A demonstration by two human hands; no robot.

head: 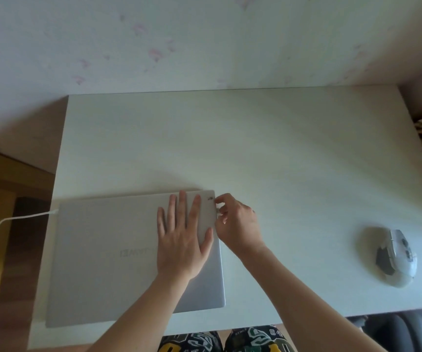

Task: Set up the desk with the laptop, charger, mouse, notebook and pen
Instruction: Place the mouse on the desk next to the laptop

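laptop [108, 252] on desk [255, 148], mouse [393, 257] right

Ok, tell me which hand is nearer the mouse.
Right. The right hand works at the closed laptop's right edge, on the side facing the mouse. The left hand lies flat on the lid, farther away.

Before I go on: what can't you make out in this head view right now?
- What the right hand pinches at the laptop edge: its own fingers cover it.
- Where the white cable ends: the left frame edge cuts it off.
- Whether the cable is seated in the laptop's port: too small.
- Mouse buttons: blurred.
- Notebook and pen: nowhere in this view.
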